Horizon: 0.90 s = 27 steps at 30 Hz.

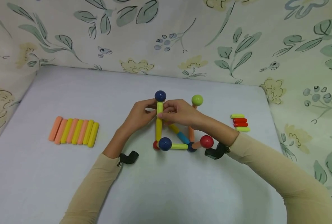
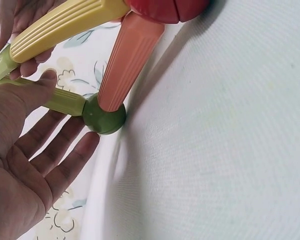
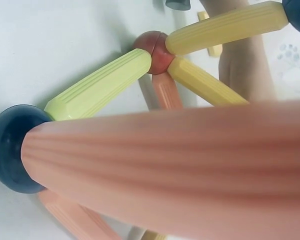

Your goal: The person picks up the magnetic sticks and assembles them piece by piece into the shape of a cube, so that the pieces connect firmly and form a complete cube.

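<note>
A frame of magnetic sticks and balls stands on the table between both hands. Its near corner has a red ball (image 2: pixel 167 7) with a yellow stick (image 1: pixel 158 130) rising from it. Above that stick is a yellow-green stick (image 1: pixel 160 106), topped by a dark blue ball (image 1: pixel 160 95). My right hand (image 1: pixel 182 112) pinches around where these two sticks meet. On the far side, my left hand (image 1: pixel 139 115) has its thumb over another yellow-green stick (image 2: pixel 65 101), which joins a green ball (image 2: pixel 105 115); its lower fingers extend beneath. Some fingertips are hidden.
Orange and yellow sticks (image 1: pixel 73 132) lie in a row at the left. Shorter yellow-green and red sticks (image 1: pixel 240 122) lie at the right. A red ball (image 1: pixel 206 142) and lime ball (image 1: pixel 197 100) project from the frame near the right forearm. Floral cloth (image 1: pixel 166 59) hangs behind.
</note>
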Motion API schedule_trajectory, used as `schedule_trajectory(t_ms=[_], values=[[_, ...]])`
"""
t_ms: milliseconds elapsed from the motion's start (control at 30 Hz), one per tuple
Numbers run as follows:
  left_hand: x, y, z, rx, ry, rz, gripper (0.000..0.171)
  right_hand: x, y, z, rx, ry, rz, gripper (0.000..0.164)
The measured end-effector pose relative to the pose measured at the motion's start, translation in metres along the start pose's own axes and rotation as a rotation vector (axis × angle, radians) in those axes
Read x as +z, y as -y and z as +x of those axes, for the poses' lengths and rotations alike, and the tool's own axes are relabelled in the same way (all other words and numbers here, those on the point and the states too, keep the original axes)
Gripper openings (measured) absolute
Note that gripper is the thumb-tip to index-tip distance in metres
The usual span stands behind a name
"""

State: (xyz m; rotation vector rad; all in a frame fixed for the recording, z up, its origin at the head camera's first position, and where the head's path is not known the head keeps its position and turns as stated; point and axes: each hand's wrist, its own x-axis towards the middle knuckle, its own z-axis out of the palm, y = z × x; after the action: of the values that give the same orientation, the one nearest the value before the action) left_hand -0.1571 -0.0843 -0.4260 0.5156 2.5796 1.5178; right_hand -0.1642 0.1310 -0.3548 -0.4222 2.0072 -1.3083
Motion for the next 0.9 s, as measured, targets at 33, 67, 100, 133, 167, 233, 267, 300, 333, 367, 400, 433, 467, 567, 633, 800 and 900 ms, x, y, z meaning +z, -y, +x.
schedule_trajectory(t_ms=[33,67,100,133,167,233,267,300,333,367,400,433,467,567,633,800,900], values=[[0.000,-0.001,0.000,0.002,0.001,-0.002,0.036,-0.001,0.000,-0.001,0.006,0.000,-0.004,0.031],[0.000,-0.001,0.000,0.004,0.002,-0.003,0.036,-0.001,0.001,-0.003,0.011,0.001,-0.008,0.032],[0.000,-0.002,0.000,0.004,0.004,-0.006,0.037,-0.002,0.002,-0.004,0.015,0.001,-0.014,0.033],[0.000,-0.002,0.000,0.005,0.008,-0.014,0.037,-0.004,0.002,-0.006,0.018,0.002,-0.023,0.034],[0.000,-0.002,0.000,0.003,0.011,-0.017,0.038,-0.005,0.002,-0.009,0.018,0.003,-0.033,0.036],[0.000,-0.002,-0.001,-0.007,0.021,-0.022,0.039,-0.009,0.002,-0.016,0.010,0.004,-0.057,0.038],[0.000,-0.002,-0.001,-0.013,0.027,-0.024,0.040,-0.011,0.003,-0.020,-0.004,0.005,-0.070,0.039],[0.000,-0.002,-0.001,-0.019,0.032,-0.026,0.040,-0.013,0.003,-0.025,-0.016,0.002,-0.091,0.038],[0.000,-0.002,-0.001,-0.023,0.037,-0.025,0.041,-0.015,0.004,-0.031,-0.033,-0.001,-0.109,0.038],[0.000,-0.002,-0.002,-0.028,0.041,-0.021,0.041,-0.016,0.005,-0.037,-0.055,-0.008,-0.129,0.038],[0.000,-0.001,-0.002,-0.031,0.045,-0.020,0.042,-0.018,0.005,-0.044,-0.077,-0.021,-0.143,0.036],[0.000,-0.001,-0.002,-0.032,0.048,-0.018,0.042,-0.019,0.004,-0.051,-0.103,-0.038,-0.157,0.035],[0.001,-0.001,-0.002,-0.032,0.049,-0.015,0.042,-0.020,0.003,-0.058,-0.129,-0.061,-0.163,0.033],[0.002,0.001,-0.001,-0.034,0.055,-0.010,0.042,-0.023,-0.012,-0.079,-0.207,-0.166,-0.137,0.029],[0.004,0.002,-0.001,-0.040,0.059,-0.006,0.042,-0.025,-0.028,-0.089,-0.243,-0.254,-0.110,0.028],[0.004,0.004,-0.004,-0.065,0.072,0.022,0.042,-0.027,-0.075,-0.095,-0.236,-0.461,-0.111,0.026],[0.004,0.003,-0.009,-0.100,0.069,0.079,0.047,-0.028,-0.099,-0.089,-0.149,-0.520,-0.148,0.026]])
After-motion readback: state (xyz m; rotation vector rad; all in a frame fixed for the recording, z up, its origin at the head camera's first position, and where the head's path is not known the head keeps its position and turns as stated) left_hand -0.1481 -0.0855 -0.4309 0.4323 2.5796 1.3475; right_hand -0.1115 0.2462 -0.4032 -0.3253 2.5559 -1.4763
